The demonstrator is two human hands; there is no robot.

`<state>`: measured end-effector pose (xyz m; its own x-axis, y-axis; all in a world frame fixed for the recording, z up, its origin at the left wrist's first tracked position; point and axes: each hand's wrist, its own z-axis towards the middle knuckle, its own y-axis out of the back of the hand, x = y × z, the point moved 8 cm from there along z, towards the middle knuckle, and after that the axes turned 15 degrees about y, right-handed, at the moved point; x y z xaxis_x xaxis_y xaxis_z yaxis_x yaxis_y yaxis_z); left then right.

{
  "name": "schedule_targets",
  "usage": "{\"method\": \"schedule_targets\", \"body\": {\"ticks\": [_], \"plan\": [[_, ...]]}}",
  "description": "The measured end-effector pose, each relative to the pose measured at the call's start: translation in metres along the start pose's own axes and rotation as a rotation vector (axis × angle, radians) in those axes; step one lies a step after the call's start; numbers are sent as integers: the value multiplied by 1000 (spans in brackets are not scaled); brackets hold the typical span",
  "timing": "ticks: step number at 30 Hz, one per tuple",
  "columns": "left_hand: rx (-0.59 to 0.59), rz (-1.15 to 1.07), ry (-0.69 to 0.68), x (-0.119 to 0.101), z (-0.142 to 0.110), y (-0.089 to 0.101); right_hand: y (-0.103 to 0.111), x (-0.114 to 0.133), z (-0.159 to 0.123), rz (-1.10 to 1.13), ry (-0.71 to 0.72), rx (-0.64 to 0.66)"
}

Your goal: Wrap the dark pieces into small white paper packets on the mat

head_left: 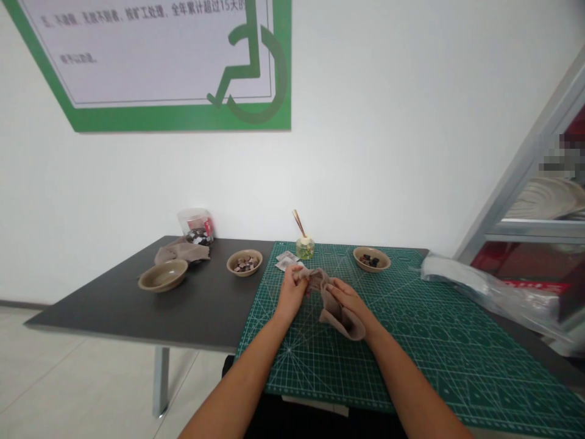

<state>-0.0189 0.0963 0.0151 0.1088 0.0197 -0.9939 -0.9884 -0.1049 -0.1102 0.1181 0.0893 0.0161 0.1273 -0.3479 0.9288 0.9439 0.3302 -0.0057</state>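
Left hand (292,289) and right hand (347,297) both on brown cloth (340,317), held up over green mat (292,378), near its middle. Left fingers closed, pinching the cloth's gathered left end; right fingers closed on its upper right part, loose folds hanging below. Packets (287,260) on mat just beyond left hand, diffuser (305,248) with sticks right behind them, near wall (365,152). Bowl of dark pieces (372,259) farther back on mat, right side. Clear plastic (484,289) at mat's right edge. On dark table (196,311), left of mat: bowl of mixed pieces (244,263) close to mat edge; farther left, bowl (163,275), tilted-looking, just beside a second cloth (180,250); clear jar (196,227) with dark and white items behind that cloth. Green-framed sign (183,116) on wall above. Shelf unit (534,228) at far right.
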Motion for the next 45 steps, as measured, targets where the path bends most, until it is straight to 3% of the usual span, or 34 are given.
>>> {"method": "schedule_targets", "body": {"ticks": [7,11,14,20,25,31,45], "plan": [[-151,270,-350,-45,-31,4,13,-3,5,-18,-15,-53],[-57,449,-488,-57,-45,-14,14,6,5,-104,21,-25],[36,518,-502,-54,-46,-27,12,10,3,-202,57,-14],[76,554,-512,-49,-46,-32,11,-1,-1,-179,46,-132],[43,580,-505,-51,-47,-30,5,-3,-6,47,-41,-125],[41,545,-531,-53,-47,-27,-5,-2,-7,232,-75,-25],[98,480,-433,-51,-43,-27,5,-6,-1,98,-58,-16]]}}
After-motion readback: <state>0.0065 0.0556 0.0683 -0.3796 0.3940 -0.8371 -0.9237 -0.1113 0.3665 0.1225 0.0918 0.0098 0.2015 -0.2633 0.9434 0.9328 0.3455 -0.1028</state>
